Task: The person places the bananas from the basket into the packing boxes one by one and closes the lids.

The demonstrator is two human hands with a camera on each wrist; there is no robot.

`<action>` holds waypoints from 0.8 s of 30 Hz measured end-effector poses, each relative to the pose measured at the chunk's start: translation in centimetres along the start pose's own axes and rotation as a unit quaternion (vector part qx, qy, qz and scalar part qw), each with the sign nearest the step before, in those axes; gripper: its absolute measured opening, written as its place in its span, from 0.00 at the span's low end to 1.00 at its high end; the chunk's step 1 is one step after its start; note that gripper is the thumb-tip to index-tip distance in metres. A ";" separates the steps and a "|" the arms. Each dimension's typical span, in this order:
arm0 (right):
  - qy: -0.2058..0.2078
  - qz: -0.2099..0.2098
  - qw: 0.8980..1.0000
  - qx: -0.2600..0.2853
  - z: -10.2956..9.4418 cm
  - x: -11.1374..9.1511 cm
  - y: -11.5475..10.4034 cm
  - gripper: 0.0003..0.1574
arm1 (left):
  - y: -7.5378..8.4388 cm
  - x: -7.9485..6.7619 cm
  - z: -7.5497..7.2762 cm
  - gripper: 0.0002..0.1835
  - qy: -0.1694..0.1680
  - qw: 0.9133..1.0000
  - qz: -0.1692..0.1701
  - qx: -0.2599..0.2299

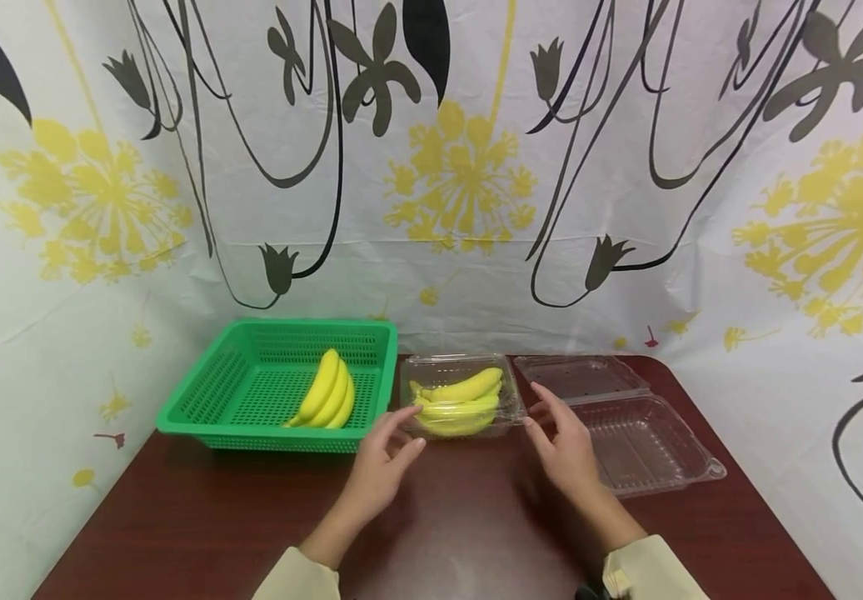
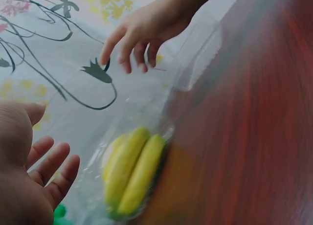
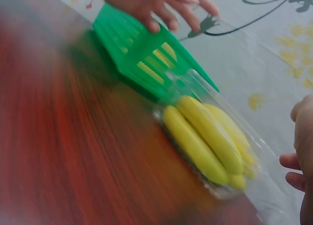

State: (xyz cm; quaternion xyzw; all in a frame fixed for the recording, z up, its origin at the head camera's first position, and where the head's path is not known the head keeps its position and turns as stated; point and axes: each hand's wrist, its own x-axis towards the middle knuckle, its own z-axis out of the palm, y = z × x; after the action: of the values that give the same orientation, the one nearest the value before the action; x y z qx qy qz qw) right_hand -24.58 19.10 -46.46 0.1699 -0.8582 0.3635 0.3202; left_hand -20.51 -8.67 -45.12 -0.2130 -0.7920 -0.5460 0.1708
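Note:
A clear plastic clamshell box (image 1: 446, 360) stands at the middle back of the table, with a bunch of yellow bananas (image 1: 469, 387) inside. Its lid lies over the fruit; whether it is latched I cannot tell. My left hand (image 1: 386, 458) hovers by the box's front left corner, fingers spread. Near the front right corner is my right hand (image 1: 562, 442), its fingers loosely bent. Both wrist views show the bananas (image 2: 129, 173) under clear plastic, with the hands apart from the box and holding nothing.
A green plastic basket (image 1: 274, 442) with another banana bunch (image 1: 330, 392) stands left of the box. To the right, a second clear clamshell (image 1: 637, 446) lies open behind my right hand. A patterned sheet (image 1: 431, 275) hangs along the back edge of the dark red table (image 1: 469, 517).

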 end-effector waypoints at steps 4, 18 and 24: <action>-0.003 -0.010 1.000 -0.028 -1.3 0.3 1.1 0.36 | 0.3 0.1 -1.9 0.24 -0.004 0.998 0.032 0.052; 0.003 0.000 0.994 -0.111 -5.4 0.6 5.6 0.38 | -1.0 1.0 -7.5 0.29 0.018 0.968 0.101 0.231; -0.009 0.009 0.989 -0.149 -6.7 0.5 7.2 0.39 | -1.6 1.4 -8.8 0.28 0.018 0.960 0.102 0.259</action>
State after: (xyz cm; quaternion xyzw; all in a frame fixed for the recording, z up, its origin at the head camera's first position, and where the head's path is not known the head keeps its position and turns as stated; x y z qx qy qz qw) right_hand -25.90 28.84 -46.27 0.1157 -0.9070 0.2333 0.3309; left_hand -22.22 -17.15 -42.61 -0.2311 -0.8774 -0.3052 0.2891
